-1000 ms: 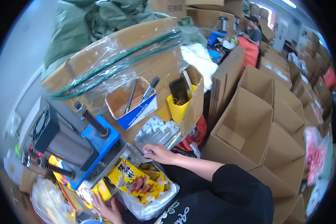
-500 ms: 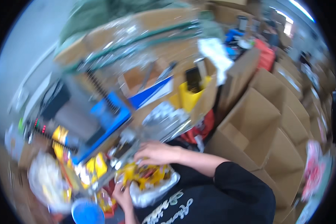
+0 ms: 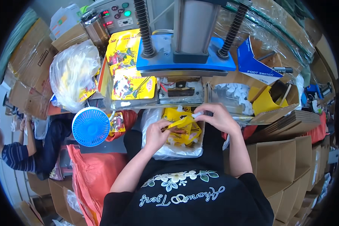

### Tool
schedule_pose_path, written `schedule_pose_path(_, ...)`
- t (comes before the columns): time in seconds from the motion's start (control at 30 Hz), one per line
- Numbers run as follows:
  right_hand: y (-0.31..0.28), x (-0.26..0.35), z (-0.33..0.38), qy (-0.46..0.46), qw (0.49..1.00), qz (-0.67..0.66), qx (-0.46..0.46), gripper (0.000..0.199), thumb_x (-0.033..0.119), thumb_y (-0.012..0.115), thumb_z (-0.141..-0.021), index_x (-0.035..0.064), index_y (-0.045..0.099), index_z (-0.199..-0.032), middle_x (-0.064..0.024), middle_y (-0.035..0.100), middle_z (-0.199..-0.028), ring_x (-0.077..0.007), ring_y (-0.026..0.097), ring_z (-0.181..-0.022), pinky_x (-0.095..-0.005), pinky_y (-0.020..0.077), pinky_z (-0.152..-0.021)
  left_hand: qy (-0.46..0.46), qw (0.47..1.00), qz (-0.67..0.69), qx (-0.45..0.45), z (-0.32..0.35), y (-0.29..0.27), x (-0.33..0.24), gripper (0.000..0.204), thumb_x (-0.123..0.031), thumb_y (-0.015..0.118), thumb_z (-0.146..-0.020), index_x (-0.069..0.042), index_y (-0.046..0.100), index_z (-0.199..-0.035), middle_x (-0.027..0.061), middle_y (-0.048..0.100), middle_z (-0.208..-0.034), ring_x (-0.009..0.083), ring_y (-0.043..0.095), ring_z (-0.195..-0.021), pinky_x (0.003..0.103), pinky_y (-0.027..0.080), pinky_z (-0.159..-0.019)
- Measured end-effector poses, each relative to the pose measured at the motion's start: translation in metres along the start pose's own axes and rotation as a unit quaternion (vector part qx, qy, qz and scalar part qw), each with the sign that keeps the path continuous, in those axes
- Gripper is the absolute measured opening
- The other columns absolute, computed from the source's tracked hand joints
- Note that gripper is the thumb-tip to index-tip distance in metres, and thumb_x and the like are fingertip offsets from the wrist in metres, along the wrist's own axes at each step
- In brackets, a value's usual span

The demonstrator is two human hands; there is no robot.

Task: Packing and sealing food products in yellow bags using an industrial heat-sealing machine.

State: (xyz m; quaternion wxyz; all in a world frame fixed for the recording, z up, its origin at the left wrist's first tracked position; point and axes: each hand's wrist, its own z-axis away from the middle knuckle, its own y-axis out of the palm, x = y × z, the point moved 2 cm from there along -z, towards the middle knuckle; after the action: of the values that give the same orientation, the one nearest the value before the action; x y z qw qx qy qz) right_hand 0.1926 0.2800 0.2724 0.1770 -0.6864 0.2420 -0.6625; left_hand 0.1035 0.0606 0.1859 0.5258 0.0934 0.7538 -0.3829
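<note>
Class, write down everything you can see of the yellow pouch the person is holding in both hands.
The yellow pouch is a flat, glossy packet that looks like plastic film, with dark and red printing that is hard to make out. It is held tilted above a plastic-lined box of similar yellow pouches. The left hand pinches its lower left end; the right hand grips its upper right end, where a small white part, perhaps a spout or cap, sits at the fingertips. It touches only the hands.

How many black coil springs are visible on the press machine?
2. One black coil spring stands left of the grey cylinder, the other right of it, both above the blue plate. More may be hidden behind.
</note>
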Motion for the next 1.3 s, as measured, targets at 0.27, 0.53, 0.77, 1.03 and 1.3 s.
schedule_pose_path(0.27, 0.014, -0.014, -0.009, 0.053, 0.993, -0.099, 0.028, 0.026, 0.014, 0.073, -0.079, 0.0008, 0.069, -0.102, -0.0069, 0.070, -0.098, -0.0163, 0.063, -0.091, -0.0286, 0.0481, -0.083, -0.121, 0.965, 0.227, 0.060, -0.008, 0.018, 0.005, 0.022, -0.017, 0.068, -0.088, 0.005, 0.070, -0.091, 0.0053, 0.069, -0.083, 0.0043, 0.058, -0.075, 0.022, 0.048, -0.068)
schedule_pose_path(0.53, 0.006, 0.002, 0.018, 0.048, 0.991, -0.026, 0.123, 0.025, 0.019, 0.064, -0.089, 0.0001, 0.067, -0.105, -0.0112, 0.070, -0.097, -0.0188, 0.066, -0.090, -0.0301, 0.0507, -0.080, -0.236, 0.872, 0.428, -0.036, -0.061, 0.021, 0.010, 0.023, -0.013, 0.066, -0.089, 0.008, 0.066, -0.097, 0.0115, 0.070, -0.090, 0.0124, 0.066, -0.074, 0.025, 0.052, -0.065)
schedule_pose_path(0.77, 0.140, -0.112, 0.002, 0.050, 0.953, 0.224, 0.197, 0.059, 0.045, 0.061, -0.088, 0.0066, 0.051, -0.132, -0.0168, 0.045, -0.140, -0.0296, 0.042, -0.130, -0.0367, 0.0295, -0.110, -0.229, 0.851, 0.470, -0.054, -0.068, 0.025, 0.008, 0.025, -0.019, 0.068, -0.088, 0.006, 0.069, -0.091, 0.0076, 0.070, -0.082, 0.0094, 0.063, -0.071, 0.023, 0.047, -0.063)
schedule_pose_path(1.03, 0.154, -0.148, 0.009, 0.152, 0.903, 0.139, 0.377, 0.062, 0.057, 0.049, -0.089, 0.0223, 0.043, -0.141, -0.0165, 0.043, -0.142, -0.0339, 0.042, -0.130, -0.0386, 0.0316, -0.108, 0.067, 0.957, -0.168, -0.225, -0.070, -0.071, 0.002, 0.045, -0.019, 0.071, -0.083, 0.001, 0.057, -0.122, 0.0183, 0.061, -0.119, 0.0296, 0.058, -0.112, 0.039, 0.045, -0.095)
schedule_pose_path(1.3, -0.005, -0.063, 0.062, 0.013, 0.985, 0.027, 0.172, 0.035, 0.030, 0.062, -0.091, 0.0019, 0.064, -0.110, -0.0109, 0.069, -0.098, -0.0217, 0.068, -0.086, -0.0316, 0.0525, -0.078, 0.131, 0.917, -0.300, -0.227, -0.029, -0.082, 0.049, 0.040, 0.002, 0.059, -0.076, -0.009, 0.064, -0.114, 0.0102, 0.059, -0.123, 0.0292, 0.050, -0.122, 0.043, 0.031, -0.107)
